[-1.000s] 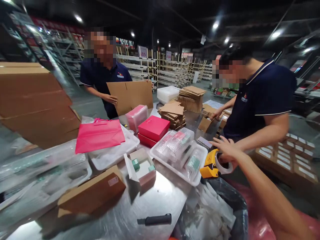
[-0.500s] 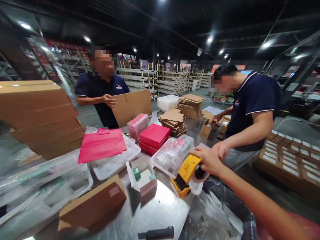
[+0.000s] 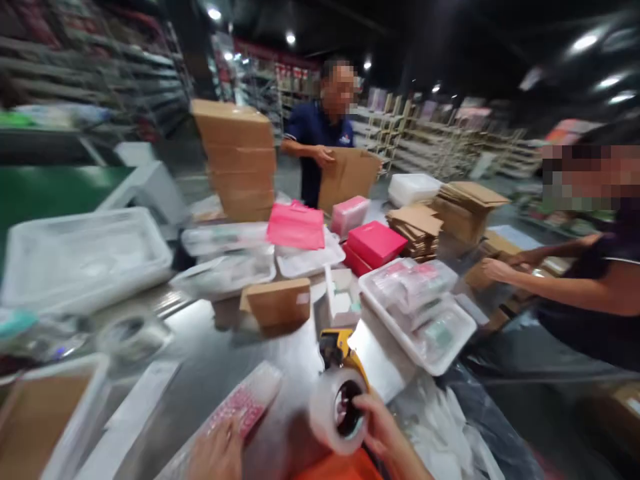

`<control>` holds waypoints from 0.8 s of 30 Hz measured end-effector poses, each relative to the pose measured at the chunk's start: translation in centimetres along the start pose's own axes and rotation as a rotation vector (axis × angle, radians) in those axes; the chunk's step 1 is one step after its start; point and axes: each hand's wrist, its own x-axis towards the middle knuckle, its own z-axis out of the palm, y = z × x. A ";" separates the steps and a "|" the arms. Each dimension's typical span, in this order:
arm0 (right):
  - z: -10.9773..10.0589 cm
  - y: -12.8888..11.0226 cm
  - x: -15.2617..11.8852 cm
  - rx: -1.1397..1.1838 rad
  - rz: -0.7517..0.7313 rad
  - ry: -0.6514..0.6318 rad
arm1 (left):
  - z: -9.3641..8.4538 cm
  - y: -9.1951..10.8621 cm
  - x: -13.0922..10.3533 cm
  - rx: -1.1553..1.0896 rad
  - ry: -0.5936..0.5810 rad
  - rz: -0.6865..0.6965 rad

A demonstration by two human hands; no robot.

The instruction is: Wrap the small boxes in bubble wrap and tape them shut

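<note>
Tape dispenser (image 3: pixel 347 373), yellow, clear roll fitted: we held it above the metal table (image 3: pixel 200 347), right hand (image 3: pixel 384 427) closed at the roll's core, forearm slanting in from below. White tray (image 3: pixel 431 368), containing bubble-wrapped packs (image 3: pixel 417 287), and small open white box (image 3: pixel 332 293), containing a pale green block (image 3: pixel 355 307), lay beyond it; bare metal stretched between brown carton (image 3: pixel 280 303) and bubble-wrapped parcel (image 3: pixel 250 400). Left hand (image 3: pixel 218 450), blurred, back upward, lay over the parcel's near part, though we could not tell whether its fingers gripped.
</note>
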 end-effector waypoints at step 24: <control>16.7 8.8 3.8 -1.441 -0.570 0.046 | -0.5 -3.2 -0.9 0.159 -0.245 -0.215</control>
